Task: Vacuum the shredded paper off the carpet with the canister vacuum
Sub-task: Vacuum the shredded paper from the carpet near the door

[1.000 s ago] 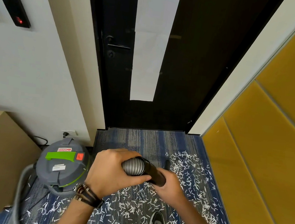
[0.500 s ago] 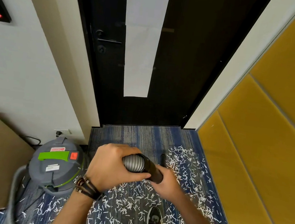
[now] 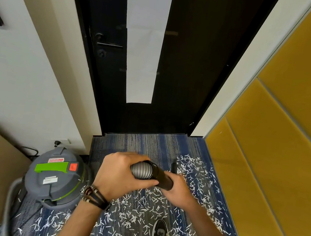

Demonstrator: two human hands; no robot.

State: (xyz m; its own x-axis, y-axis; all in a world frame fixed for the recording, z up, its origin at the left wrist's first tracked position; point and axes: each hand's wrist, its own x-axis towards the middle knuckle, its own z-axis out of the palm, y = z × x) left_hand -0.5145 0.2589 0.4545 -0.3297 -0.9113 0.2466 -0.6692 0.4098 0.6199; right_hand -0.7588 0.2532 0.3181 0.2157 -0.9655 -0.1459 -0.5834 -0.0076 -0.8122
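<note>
The left grip (image 3: 122, 174) clasps the ribbed hose (image 3: 141, 170), the right grip (image 3: 178, 193) the black wand (image 3: 162, 179), evidently to steer suction across shredded paper (image 3: 193, 173) on carpet (image 3: 147, 142).

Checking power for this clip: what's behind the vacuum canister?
A wall socket with a black plug in it, and a dark cable. The canister hides where the cable ends.

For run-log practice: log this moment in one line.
left hand: grips ribbed hose | right hand: grips black wand | shredded paper: on carpet
</note>
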